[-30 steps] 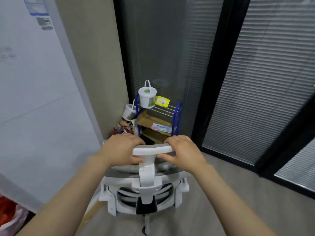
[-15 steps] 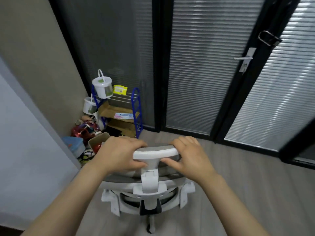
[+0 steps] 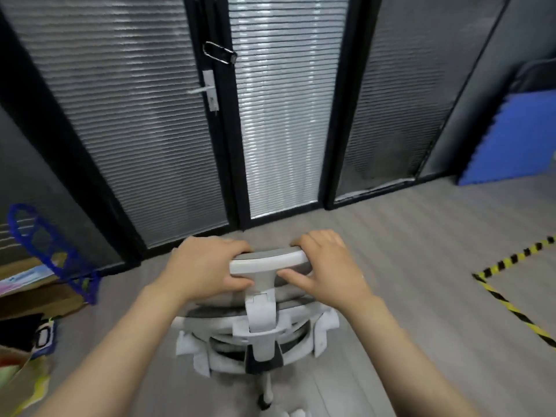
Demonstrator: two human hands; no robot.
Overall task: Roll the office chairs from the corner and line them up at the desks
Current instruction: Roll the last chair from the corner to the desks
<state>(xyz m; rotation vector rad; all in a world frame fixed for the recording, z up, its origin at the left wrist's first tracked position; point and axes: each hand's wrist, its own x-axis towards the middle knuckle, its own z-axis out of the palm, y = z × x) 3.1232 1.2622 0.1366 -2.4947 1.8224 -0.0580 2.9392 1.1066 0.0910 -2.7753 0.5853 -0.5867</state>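
Grey wood-look plank flooring point(image 3: 391, 236) runs up to a wall of black-framed glass panels with closed slatted blinds point(image 3: 279, 115); one panel is a door with a silver lever handle point(image 3: 207, 90). Yellow-and-black striped hazard tape point(image 3: 511, 308) marks a corner on the floor at the right, a blue foam mat point(image 3: 511, 139) leans against the far wall, and a blue wire rack point(image 3: 51, 251) with cardboard and clutter sits at the left edge.

Near the middle of the view, out on the open floor and just in front of the person, stands the white-framed office chair with grey mesh back point(image 3: 255, 332), seen from behind and above. No desks are in view, so the chair is judged to be in transit, not yet placed.

Both hands grip its curved grey-and-white headrest point(image 3: 269, 258). The left hand point(image 3: 204, 266) wraps the left end, fingers curled over the top edge and thumb hooked beneath. The right hand point(image 3: 328, 266) covers the right end, fingers over the top and thumb pressed under the rear edge.

As for handling, the chair probably rolls easily on this smooth floor, since a caster shows at the bottom. The headrest sits on a narrow white plastic stem point(image 3: 260, 302), which looks adjustable and may flex or tilt under hard pushing. A steadier hold would likely be lower, on the backrest's top rail. The castered base may swing wide in turns, so gentle steering suits it.
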